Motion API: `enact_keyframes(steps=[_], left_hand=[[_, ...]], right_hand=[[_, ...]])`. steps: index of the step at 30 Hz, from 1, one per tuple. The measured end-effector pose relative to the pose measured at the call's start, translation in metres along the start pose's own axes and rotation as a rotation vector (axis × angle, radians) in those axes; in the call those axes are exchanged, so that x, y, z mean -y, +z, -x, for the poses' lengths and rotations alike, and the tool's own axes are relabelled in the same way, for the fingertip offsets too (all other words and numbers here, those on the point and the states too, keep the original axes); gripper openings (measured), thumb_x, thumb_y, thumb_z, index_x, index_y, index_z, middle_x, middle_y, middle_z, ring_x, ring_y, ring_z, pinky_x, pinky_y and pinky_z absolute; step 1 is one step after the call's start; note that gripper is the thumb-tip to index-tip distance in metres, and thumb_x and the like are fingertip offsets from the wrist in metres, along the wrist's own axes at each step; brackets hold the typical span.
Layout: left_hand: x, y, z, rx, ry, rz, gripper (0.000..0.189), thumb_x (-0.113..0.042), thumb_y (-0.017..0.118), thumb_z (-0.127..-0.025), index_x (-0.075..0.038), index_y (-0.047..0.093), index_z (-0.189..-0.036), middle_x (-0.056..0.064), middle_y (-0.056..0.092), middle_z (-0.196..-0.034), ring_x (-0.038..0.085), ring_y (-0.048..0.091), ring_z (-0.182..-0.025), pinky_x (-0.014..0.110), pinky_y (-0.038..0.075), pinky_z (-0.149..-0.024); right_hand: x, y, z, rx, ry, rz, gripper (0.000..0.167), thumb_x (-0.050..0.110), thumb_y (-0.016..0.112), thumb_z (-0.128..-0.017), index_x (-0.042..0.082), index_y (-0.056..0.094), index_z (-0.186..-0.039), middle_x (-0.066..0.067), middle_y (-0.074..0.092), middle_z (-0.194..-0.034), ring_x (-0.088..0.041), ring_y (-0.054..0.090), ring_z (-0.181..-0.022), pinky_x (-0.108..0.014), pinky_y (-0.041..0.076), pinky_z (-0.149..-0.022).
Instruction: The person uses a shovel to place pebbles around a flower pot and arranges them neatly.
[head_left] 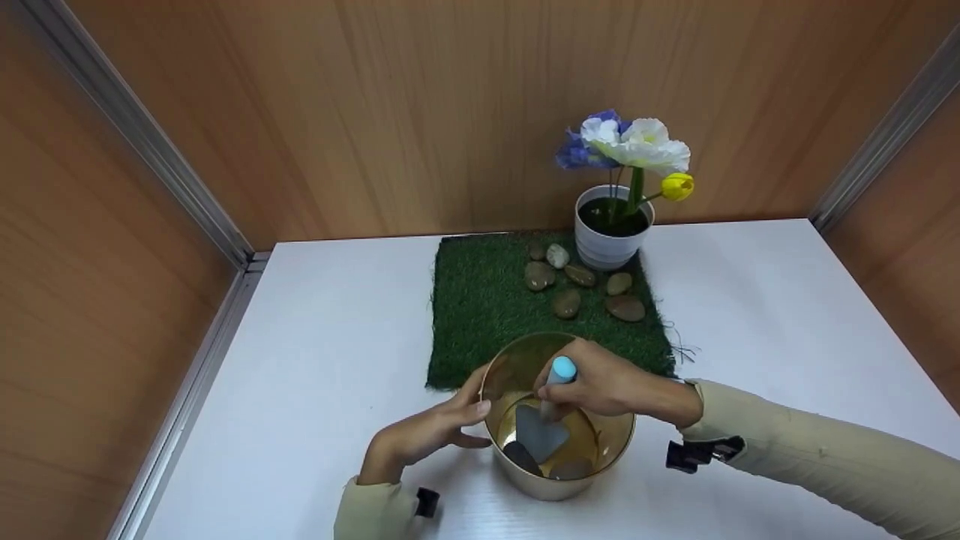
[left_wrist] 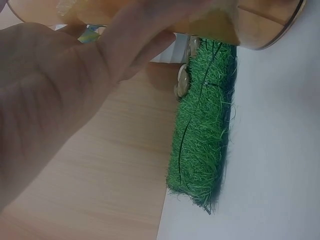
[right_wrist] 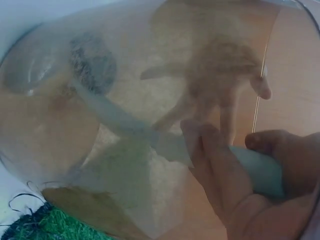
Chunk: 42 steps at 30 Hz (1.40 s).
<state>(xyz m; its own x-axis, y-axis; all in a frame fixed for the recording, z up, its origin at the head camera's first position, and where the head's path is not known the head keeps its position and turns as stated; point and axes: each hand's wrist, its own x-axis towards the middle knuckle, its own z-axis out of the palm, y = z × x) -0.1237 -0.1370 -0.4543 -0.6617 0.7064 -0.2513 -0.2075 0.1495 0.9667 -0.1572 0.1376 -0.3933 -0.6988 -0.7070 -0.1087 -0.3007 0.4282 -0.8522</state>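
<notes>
A translucent amber bucket (head_left: 551,487) stands on the white table in front of the grass mat. My right hand (head_left: 600,379) reaches into it and grips the light-blue handle (head_left: 562,368) of a small trowel, whose grey blade (head_left: 540,433) points down inside. Beside the blade at the bottom lie a dark stone (head_left: 521,455) and a brownish stone (head_left: 571,469). My left hand (head_left: 439,424) rests against the bucket's left side, fingers spread along the outer wall and thumb at the rim. Through the wall, the right wrist view shows the handle (right_wrist: 260,172) in my fingers.
Beyond the bucket lies a green artificial-grass mat (head_left: 472,307) with several loose stones (head_left: 566,303). At its back right corner stands a white pot (head_left: 609,247) with white, purple and yellow flowers (head_left: 637,146). Wooden panels (head_left: 420,120) rise behind and beside the table.
</notes>
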Motion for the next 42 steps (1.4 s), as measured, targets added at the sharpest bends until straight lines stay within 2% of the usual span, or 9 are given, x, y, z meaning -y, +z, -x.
enact_keyframes(steps=[5, 9, 15, 20, 26, 32, 37, 42], left_hand=[[0.0008, -0.0002, -0.0001, 0.007, 0.01, 0.003, 0.08, -0.049, 0.042, -0.111, -0.023, -0.005, -0.172, 0.017, -0.008, -0.177, 0.043, 0.008, -0.161, 0.063, 0.044, -0.114], [0.0009, -0.0001, -0.0001, 0.011, 0.01, 0.0, 0.083, -0.051, 0.043, -0.111, -0.023, -0.006, -0.171, 0.017, -0.009, -0.176, 0.045, 0.01, -0.161, 0.063, 0.044, -0.114], [0.0003, 0.0, -0.0003, 0.011, 0.0, 0.009, 0.084, -0.052, 0.043, -0.111, -0.023, -0.007, -0.171, 0.018, -0.009, -0.176, 0.047, 0.015, -0.159, 0.063, 0.043, -0.115], [0.0003, 0.0001, -0.0001, 0.007, -0.005, 0.008, 0.084, -0.052, 0.043, -0.111, -0.022, -0.008, -0.171, 0.019, -0.009, -0.176, 0.047, 0.017, -0.159, 0.063, 0.043, -0.115], [0.0004, 0.0003, -0.0006, 0.005, -0.011, 0.018, 0.084, -0.05, 0.043, -0.111, -0.022, -0.008, -0.171, 0.018, -0.01, -0.176, 0.047, 0.014, -0.159, 0.063, 0.043, -0.115], [0.0001, 0.0003, 0.0005, 0.01, 0.005, 0.013, 0.081, -0.048, 0.042, -0.112, -0.023, -0.006, -0.171, 0.017, -0.009, -0.176, 0.046, 0.014, -0.16, 0.063, 0.043, -0.115], [0.0, 0.0007, 0.0005, 0.012, 0.012, 0.01, 0.08, -0.048, 0.042, -0.112, -0.023, -0.006, -0.171, 0.016, -0.01, -0.177, 0.044, 0.011, -0.161, 0.063, 0.043, -0.115], [0.0009, 0.0007, -0.0005, 0.013, 0.014, 0.008, 0.084, -0.051, 0.044, -0.11, -0.023, -0.006, -0.171, 0.016, -0.01, -0.176, 0.045, 0.011, -0.16, 0.063, 0.044, -0.114]], right_hand=[[0.0, -0.001, 0.0005, 0.046, 0.007, -0.065, 0.016, -0.002, 0.067, -0.098, -0.012, 0.077, -0.105, -0.025, 0.077, -0.102, -0.037, 0.079, -0.089, -0.028, 0.064, -0.076], [0.0006, -0.0031, 0.0, 0.071, 0.046, -0.112, 0.016, -0.003, 0.066, -0.099, -0.013, 0.076, -0.107, -0.026, 0.076, -0.105, -0.04, 0.078, -0.091, -0.031, 0.065, -0.078], [0.0005, -0.0064, -0.0027, 0.084, 0.091, -0.13, 0.017, -0.003, 0.065, -0.099, -0.013, 0.076, -0.107, -0.024, 0.077, -0.106, -0.039, 0.078, -0.093, -0.034, 0.065, -0.079], [0.0004, -0.0075, -0.0038, 0.096, 0.115, -0.142, 0.017, -0.003, 0.065, -0.1, -0.013, 0.076, -0.106, -0.028, 0.076, -0.106, -0.039, 0.078, -0.093, -0.035, 0.065, -0.08], [0.0013, -0.0076, -0.0042, 0.102, 0.125, -0.154, 0.017, -0.004, 0.065, -0.099, -0.013, 0.076, -0.106, -0.027, 0.076, -0.106, -0.039, 0.078, -0.093, -0.036, 0.065, -0.081], [0.0026, -0.0028, -0.0027, 0.159, 0.15, -0.18, 0.018, -0.005, 0.062, -0.099, -0.012, 0.077, -0.107, -0.023, 0.077, -0.11, -0.035, 0.078, -0.098, -0.037, 0.065, -0.083], [0.0013, -0.0016, -0.0026, 0.172, 0.147, -0.189, 0.018, -0.005, 0.062, -0.1, -0.012, 0.076, -0.107, -0.025, 0.076, -0.112, -0.034, 0.077, -0.1, -0.037, 0.065, -0.084], [-0.0006, -0.0031, -0.0034, 0.181, 0.166, -0.242, 0.018, -0.005, 0.061, -0.101, -0.013, 0.075, -0.109, -0.027, 0.075, -0.114, -0.033, 0.077, -0.102, -0.038, 0.065, -0.084]])
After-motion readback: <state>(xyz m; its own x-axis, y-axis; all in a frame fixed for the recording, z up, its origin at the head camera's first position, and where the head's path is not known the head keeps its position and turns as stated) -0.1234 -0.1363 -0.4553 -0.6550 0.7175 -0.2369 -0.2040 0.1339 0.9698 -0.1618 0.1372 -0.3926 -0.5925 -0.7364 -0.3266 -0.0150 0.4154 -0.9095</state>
